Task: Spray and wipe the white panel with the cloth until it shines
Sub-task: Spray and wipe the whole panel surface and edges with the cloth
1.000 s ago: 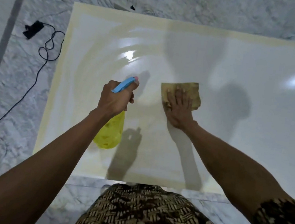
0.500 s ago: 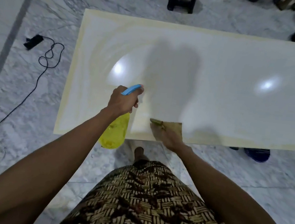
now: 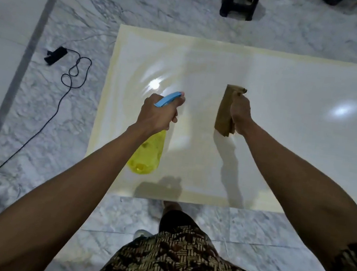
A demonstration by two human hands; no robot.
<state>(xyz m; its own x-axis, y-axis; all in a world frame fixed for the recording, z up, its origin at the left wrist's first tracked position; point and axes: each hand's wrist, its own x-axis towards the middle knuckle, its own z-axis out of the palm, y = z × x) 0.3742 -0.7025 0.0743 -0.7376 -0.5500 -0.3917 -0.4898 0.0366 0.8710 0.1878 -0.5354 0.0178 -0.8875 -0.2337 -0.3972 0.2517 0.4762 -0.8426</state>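
The left hand (image 3: 157, 113) has its fingers clamped round the yellow spray bottle (image 3: 147, 154), nozzle aimed over the white panel (image 3: 285, 150) lying on the marble floor (image 3: 60, 118). The right hand (image 3: 240, 112) grips the folded brown cloth (image 3: 224, 109), apparently lifted off the panel. Spraying from this height could likely mist past the panel's near edge onto the floor and leave it slippery underfoot. Half a second earlier the cloth was pressed flat near the panel's near edge; now it hangs further in, above the middle
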